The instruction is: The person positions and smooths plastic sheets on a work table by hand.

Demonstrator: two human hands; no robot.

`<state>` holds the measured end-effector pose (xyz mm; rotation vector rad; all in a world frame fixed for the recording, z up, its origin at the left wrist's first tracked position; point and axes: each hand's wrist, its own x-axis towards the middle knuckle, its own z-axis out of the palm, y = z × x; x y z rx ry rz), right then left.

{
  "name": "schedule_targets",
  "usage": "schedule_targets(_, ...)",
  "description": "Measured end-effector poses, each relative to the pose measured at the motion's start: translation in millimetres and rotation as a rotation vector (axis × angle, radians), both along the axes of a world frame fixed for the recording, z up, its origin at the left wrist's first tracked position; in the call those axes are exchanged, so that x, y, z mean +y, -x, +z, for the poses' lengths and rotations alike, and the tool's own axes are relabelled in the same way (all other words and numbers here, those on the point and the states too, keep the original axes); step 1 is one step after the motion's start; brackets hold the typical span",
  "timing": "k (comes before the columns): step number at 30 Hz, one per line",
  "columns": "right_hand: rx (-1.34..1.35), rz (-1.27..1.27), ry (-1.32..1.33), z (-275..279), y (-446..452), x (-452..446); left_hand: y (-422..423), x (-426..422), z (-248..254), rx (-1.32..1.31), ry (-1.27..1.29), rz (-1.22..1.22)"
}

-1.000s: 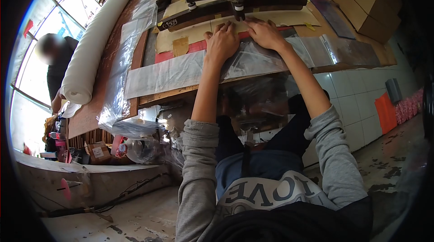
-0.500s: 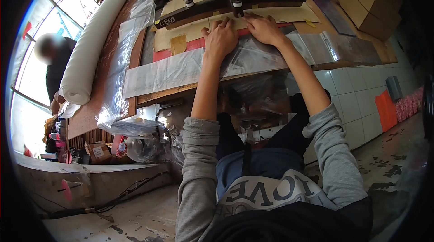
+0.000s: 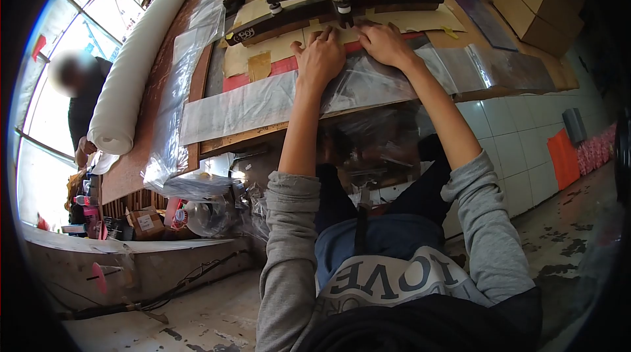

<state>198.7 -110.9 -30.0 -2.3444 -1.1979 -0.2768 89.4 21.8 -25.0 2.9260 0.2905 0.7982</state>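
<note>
Nearest: one grey-sleeved top (image 3: 394, 276), white band printed LOVE, smaller lettering below it partly hidden. Two hands, palms down at the table. Left hand (image 3: 320, 57): thumb and fingers spread, fingertips on one cream sheet (image 3: 240, 59). Right hand (image 3: 386, 44): fingers bent forward near the sheet's edge; cannot tell whether it pinches anything. The sheet lies flat, passing beneath one dark press bar (image 3: 309, 15), just beyond the fingertips; bar's left end hand-lettered, seemingly BOY. On the sheet, one brown tape patch (image 3: 259, 67). One clear film strip (image 3: 236, 105) along the near table edge. Left: one white roll (image 3: 125, 82); below, one small carton (image 3: 146, 222), label unreadable. Farther left, one co-worker (image 3: 89, 102), one hand by the roll's end.
</note>
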Motion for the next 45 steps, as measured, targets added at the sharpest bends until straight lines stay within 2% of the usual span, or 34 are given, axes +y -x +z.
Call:
schedule_targets(5,-0.115,-0.102,-0.023,5,10,-4,1,0,-1,-0.012,0.005,0.006)
schedule_targets(38,-0.116,-0.127,-0.076,-1,1,4,-9,11,1,0.113,-0.022,0.011)
schedule_targets(41,-0.046,-0.17,0.109,5,0,5,-9,11,1,0.116,-0.021,0.01)
schedule_targets(45,-0.082,-0.18,0.104,5,1,6,-10,13,0,0.112,-0.027,0.019)
